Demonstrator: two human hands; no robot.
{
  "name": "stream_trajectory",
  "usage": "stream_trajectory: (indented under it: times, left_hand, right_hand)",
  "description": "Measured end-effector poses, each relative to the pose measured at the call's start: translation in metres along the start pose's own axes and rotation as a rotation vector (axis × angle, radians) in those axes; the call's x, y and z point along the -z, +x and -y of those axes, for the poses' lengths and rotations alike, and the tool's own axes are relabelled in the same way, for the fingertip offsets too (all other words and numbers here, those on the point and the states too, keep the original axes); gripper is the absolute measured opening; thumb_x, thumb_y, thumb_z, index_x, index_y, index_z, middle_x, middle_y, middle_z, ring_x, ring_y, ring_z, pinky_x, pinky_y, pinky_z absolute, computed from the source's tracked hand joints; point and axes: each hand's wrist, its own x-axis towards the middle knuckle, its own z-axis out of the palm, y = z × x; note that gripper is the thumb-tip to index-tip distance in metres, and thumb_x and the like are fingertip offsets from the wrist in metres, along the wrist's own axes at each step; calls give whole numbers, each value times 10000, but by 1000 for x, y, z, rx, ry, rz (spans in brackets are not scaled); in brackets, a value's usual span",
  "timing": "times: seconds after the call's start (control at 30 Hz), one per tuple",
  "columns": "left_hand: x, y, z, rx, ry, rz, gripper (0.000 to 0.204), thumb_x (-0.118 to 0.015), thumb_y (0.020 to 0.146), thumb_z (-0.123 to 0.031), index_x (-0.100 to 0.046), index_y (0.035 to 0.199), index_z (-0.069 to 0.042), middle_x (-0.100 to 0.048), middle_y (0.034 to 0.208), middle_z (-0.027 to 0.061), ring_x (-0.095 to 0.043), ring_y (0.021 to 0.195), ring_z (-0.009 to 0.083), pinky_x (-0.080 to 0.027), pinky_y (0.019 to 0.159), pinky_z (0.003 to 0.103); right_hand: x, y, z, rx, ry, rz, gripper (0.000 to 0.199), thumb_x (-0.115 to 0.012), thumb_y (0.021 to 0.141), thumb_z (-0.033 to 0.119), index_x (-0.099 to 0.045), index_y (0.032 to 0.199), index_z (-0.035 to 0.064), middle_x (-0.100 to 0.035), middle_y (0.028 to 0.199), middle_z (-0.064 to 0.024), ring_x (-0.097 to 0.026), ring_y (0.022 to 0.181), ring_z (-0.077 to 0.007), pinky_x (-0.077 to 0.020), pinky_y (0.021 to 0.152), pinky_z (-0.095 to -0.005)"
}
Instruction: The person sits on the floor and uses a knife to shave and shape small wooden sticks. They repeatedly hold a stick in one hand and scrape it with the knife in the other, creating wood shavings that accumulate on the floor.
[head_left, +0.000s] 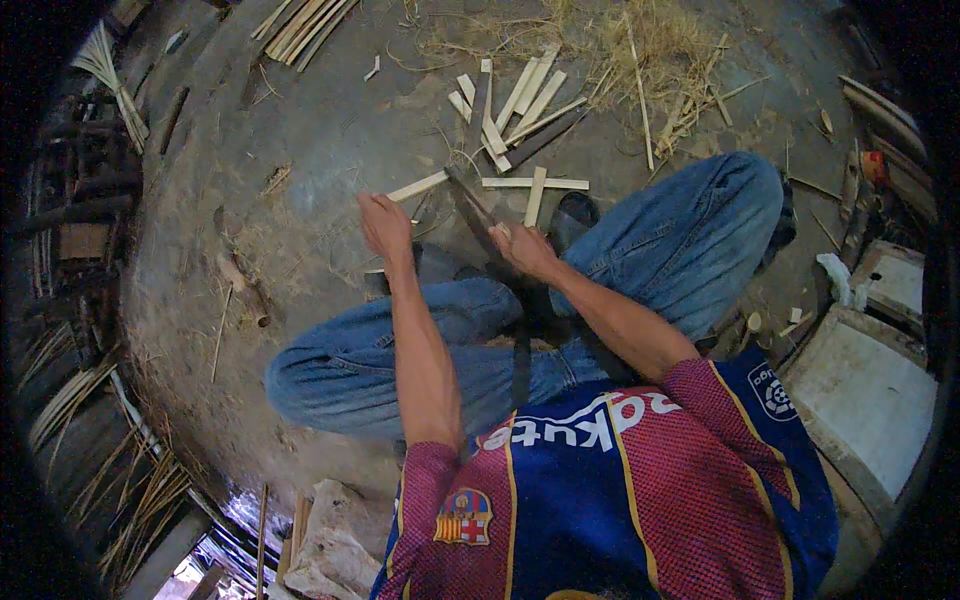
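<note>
Left hand [384,224] grips a light, stiff bamboo strip [418,186] at its near end; right hand [524,247] clenches the dark blade's [470,200] handle. Splintery edges likely.

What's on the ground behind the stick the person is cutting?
Beyond the pale stick held by the left hand lie cut bamboo strips and dry straw on the dirt. Whatever lies under them is hidden.

The scene is lit dimly and evenly by soft daylight, with a cool bluish cast. Only faint shadows are thrown on the earthen floor [300,150]. Strong fisheye bending is seen toward the rim, where the corners are blackened and detail is softened.
</note>
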Motion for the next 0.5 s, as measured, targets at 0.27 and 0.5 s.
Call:
stream_trajectory:
  times: [0.27,0.5]
  left_hand:
    - [-28,19,64,45,-98,-160,283,-409,991,-274,-495,998,-5,-620,782,224,-608,733,411,-460,661,490]
    - [2,-2,-12,238,-1265,528,238,-509,995,-271,-474,1126,-76,-618,864,107,-582,678,173,-513,668,342]
  right_hand:
    - [-10,4,6,71,75,-9,559,-480,953,518,-658,941,-11,-661,823,-258,-643,780,-441,-507,713,-492]
    - [24,40,31,-94,661,86,684,-548,860,674,-638,907,-3,-668,794,-129,-620,593,-211,-490,524,-368]
